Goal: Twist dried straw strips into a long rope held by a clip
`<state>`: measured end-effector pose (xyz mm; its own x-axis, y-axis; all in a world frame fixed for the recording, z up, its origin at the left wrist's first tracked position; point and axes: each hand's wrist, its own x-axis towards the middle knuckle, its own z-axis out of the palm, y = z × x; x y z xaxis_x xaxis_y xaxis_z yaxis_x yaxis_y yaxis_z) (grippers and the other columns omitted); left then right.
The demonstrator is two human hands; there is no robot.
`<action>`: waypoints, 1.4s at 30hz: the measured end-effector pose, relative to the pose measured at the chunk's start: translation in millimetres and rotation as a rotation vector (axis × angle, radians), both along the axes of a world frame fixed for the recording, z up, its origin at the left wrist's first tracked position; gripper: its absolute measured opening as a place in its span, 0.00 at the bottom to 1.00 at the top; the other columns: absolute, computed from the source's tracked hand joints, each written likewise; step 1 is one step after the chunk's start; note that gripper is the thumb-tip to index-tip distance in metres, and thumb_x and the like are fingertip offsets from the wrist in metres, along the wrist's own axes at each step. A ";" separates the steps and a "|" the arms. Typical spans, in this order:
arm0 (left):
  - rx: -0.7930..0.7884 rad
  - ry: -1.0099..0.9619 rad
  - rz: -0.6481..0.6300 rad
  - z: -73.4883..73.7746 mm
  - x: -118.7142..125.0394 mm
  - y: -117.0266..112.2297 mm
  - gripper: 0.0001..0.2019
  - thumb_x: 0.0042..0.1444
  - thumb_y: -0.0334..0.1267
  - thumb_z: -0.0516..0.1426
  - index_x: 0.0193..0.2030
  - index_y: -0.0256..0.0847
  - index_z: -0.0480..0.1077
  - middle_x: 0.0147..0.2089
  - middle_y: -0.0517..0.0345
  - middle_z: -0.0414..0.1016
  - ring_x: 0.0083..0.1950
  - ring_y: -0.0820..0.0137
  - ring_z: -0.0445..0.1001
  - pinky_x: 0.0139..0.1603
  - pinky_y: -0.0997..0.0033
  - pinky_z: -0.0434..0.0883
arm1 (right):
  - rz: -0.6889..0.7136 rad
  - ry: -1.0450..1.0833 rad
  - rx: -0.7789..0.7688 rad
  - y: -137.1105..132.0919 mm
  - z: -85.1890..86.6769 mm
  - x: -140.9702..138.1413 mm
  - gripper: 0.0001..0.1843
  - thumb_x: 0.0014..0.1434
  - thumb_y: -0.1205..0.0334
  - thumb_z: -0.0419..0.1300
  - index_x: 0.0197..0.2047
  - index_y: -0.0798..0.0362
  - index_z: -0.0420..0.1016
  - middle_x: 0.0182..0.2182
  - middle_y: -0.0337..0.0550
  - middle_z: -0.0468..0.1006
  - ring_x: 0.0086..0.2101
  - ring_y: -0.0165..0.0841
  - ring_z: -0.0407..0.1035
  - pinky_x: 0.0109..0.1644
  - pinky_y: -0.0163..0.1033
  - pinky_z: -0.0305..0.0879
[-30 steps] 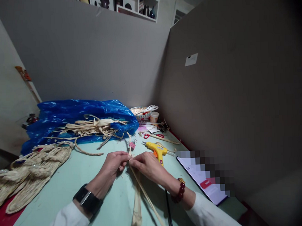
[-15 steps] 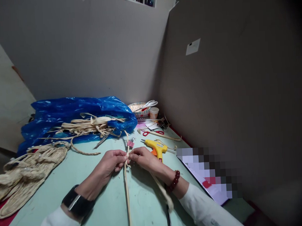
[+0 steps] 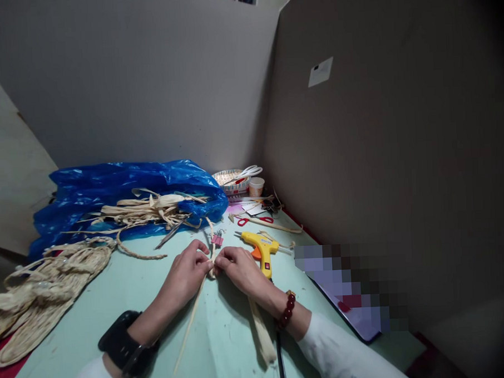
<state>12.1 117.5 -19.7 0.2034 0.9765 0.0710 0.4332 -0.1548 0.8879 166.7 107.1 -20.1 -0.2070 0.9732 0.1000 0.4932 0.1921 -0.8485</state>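
Observation:
In the head view, my left hand (image 3: 188, 268) and my right hand (image 3: 235, 266) meet at the middle of the table. Both pinch a pale braided straw cord (image 3: 214, 256) between thumb and fingers. A pink binder clip (image 3: 216, 239) grips the cord just beyond my fingertips. One loose thin strand (image 3: 190, 320) trails from my left fingers toward the near edge. A wider strand (image 3: 262, 338) runs out beneath my right wrist. The exact crossing of strands between the fingertips is too small to make out.
A yellow glue gun (image 3: 261, 249) lies right of my right hand, red-handled scissors (image 3: 266, 219) behind it. A blue plastic bag (image 3: 121, 175) with straw strips (image 3: 152, 209) stands at the back left. Woven straw soles (image 3: 68, 280) lie at left, a phone-like device (image 3: 344, 302) at right.
The thin strand has swung from straight down to the lower left, and my left hand has turned with its fingers raised. The wider strand under my right wrist has shifted slightly left.

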 end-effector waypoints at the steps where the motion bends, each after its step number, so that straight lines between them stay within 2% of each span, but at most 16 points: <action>1: 0.028 0.047 0.008 -0.4 0.3 -1.1 0.08 0.46 0.35 0.54 0.34 0.44 0.61 0.22 0.65 0.74 0.27 0.67 0.72 0.31 0.72 0.62 | 0.013 0.006 -0.001 -0.3 0.0 -0.8 0.14 0.57 0.68 0.51 0.25 0.56 0.75 0.24 0.40 0.78 0.27 0.28 0.67 0.33 0.31 0.56; 6: 0.113 0.234 0.052 5.3 7.7 -12.1 0.05 0.50 0.34 0.51 0.34 0.45 0.59 0.23 0.65 0.72 0.29 0.66 0.71 0.32 0.72 0.61 | 0.041 0.042 0.009 0.9 -3.7 -3.6 0.13 0.58 0.65 0.52 0.25 0.56 0.74 0.23 0.41 0.78 0.27 0.29 0.70 0.34 0.31 0.58; 10: 0.165 0.365 0.027 11.7 12.4 -18.7 0.05 0.53 0.33 0.48 0.36 0.45 0.59 0.26 0.62 0.73 0.31 0.65 0.71 0.34 0.71 0.60 | -0.017 0.062 -0.064 3.4 -6.3 -4.0 0.11 0.56 0.65 0.54 0.26 0.56 0.75 0.24 0.43 0.78 0.27 0.30 0.70 0.31 0.31 0.57; 13: 0.162 0.474 0.024 14.5 10.8 -17.5 0.03 0.53 0.33 0.49 0.32 0.43 0.63 0.26 0.59 0.74 0.31 0.65 0.70 0.34 0.71 0.58 | -0.063 -0.006 -0.057 3.8 -5.3 -3.4 0.09 0.54 0.66 0.55 0.28 0.56 0.76 0.24 0.43 0.78 0.26 0.31 0.68 0.29 0.32 0.55; 15: 0.151 0.532 0.018 15.7 7.8 -14.6 0.08 0.54 0.35 0.49 0.27 0.42 0.66 0.26 0.57 0.75 0.30 0.66 0.70 0.33 0.71 0.58 | -0.077 -0.048 -0.038 3.3 -4.0 -3.1 0.08 0.53 0.67 0.55 0.28 0.56 0.75 0.24 0.43 0.77 0.26 0.31 0.67 0.29 0.32 0.54; 18: 0.131 0.570 0.013 17.7 3.9 -10.7 0.13 0.55 0.36 0.49 0.24 0.42 0.70 0.27 0.55 0.76 0.32 0.65 0.71 0.33 0.71 0.57 | -0.095 -0.104 0.011 1.6 -1.8 -3.3 0.07 0.52 0.68 0.54 0.26 0.55 0.74 0.24 0.43 0.76 0.27 0.30 0.66 0.30 0.33 0.54; 25: 0.130 0.629 0.084 23.1 13.7 -16.3 0.12 0.56 0.35 0.49 0.28 0.41 0.71 0.30 0.51 0.77 0.34 0.64 0.72 0.33 0.71 0.57 | -0.099 -0.113 0.068 -0.6 0.5 -5.4 0.06 0.50 0.70 0.54 0.24 0.54 0.70 0.21 0.39 0.72 0.25 0.29 0.63 0.29 0.33 0.52; 30: 0.204 0.698 0.122 14.4 28.1 -30.3 0.12 0.59 0.34 0.46 0.33 0.40 0.70 0.32 0.50 0.77 0.34 0.62 0.74 0.33 0.69 0.58 | -0.097 0.048 0.000 6.1 -9.3 -3.2 0.04 0.48 0.69 0.57 0.25 0.55 0.72 0.21 0.37 0.71 0.25 0.29 0.62 0.29 0.32 0.52; 35: 0.325 0.812 0.020 0.5 34.7 -44.2 0.16 0.61 0.30 0.43 0.41 0.38 0.71 0.37 0.48 0.77 0.38 0.61 0.76 0.37 0.67 0.64 | -0.050 0.348 -0.140 9.2 -14.2 1.1 0.04 0.47 0.66 0.58 0.24 0.57 0.73 0.20 0.37 0.69 0.24 0.27 0.60 0.28 0.31 0.53; 38: 0.326 0.971 -0.063 0.0 37.1 -49.4 0.19 0.57 0.23 0.42 0.46 0.36 0.71 0.40 0.45 0.76 0.40 0.61 0.76 0.37 0.67 0.67 | -0.012 0.504 -0.241 7.1 -12.4 1.7 0.05 0.45 0.65 0.59 0.22 0.57 0.72 0.18 0.35 0.66 0.22 0.25 0.56 0.26 0.31 0.51; 42: 0.333 1.145 -0.109 4.6 43.2 -56.6 0.23 0.54 0.17 0.41 0.48 0.32 0.70 0.43 0.43 0.76 0.44 0.60 0.76 0.38 0.67 0.70 | 0.011 0.579 -0.296 4.4 -10.6 0.9 0.05 0.45 0.64 0.59 0.22 0.57 0.72 0.17 0.34 0.65 0.21 0.24 0.54 0.25 0.31 0.49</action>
